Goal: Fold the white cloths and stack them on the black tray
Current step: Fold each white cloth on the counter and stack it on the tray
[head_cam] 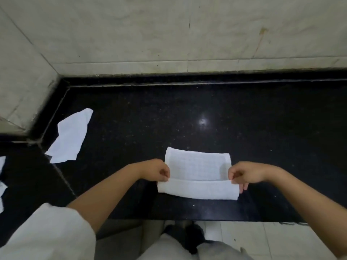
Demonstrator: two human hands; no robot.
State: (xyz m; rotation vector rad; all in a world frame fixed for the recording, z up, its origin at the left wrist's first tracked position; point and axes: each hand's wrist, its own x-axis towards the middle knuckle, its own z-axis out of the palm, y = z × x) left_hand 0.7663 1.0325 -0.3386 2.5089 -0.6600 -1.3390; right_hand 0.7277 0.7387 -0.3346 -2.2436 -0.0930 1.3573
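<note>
white cloth (197,166) near counter (131,119) edge, both hands seemingly pinching fold

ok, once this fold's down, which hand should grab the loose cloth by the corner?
Left. The loose cloth lies on the left hand's side; the right hand would have to cross the folded cloth both are pinching.

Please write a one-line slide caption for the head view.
Both hands, left and right, pinch the near edge of a white cloth mid-fold on the black counter; another cloth lies unfolded.
</note>
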